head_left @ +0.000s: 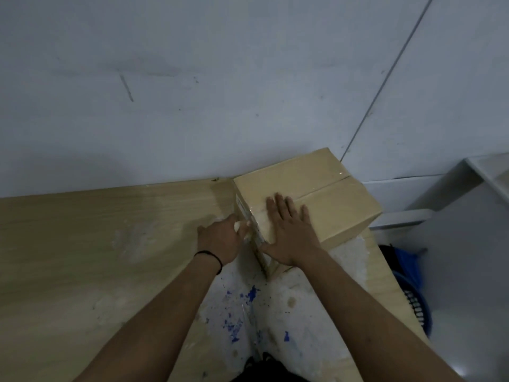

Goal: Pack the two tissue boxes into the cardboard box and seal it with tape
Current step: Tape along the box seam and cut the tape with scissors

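A closed cardboard box (330, 205) stands at the far right corner of the wooden table (82, 257). Its top flaps meet along a seam covered by shiny clear tape (327, 175). My right hand (289, 230) lies flat, fingers spread, on the near part of the box top. My left hand (223, 238) presses its fingertips against the box's left side, where the tape runs down over a printed label. The tissue boxes are not visible. No tape roll is in view.
The table's near middle is worn white with blue paint specks (248, 299). A grey wall rises right behind the table. To the right stand a white shelf unit (468, 183) and, lower down, a blue basket (413, 293) on the floor.
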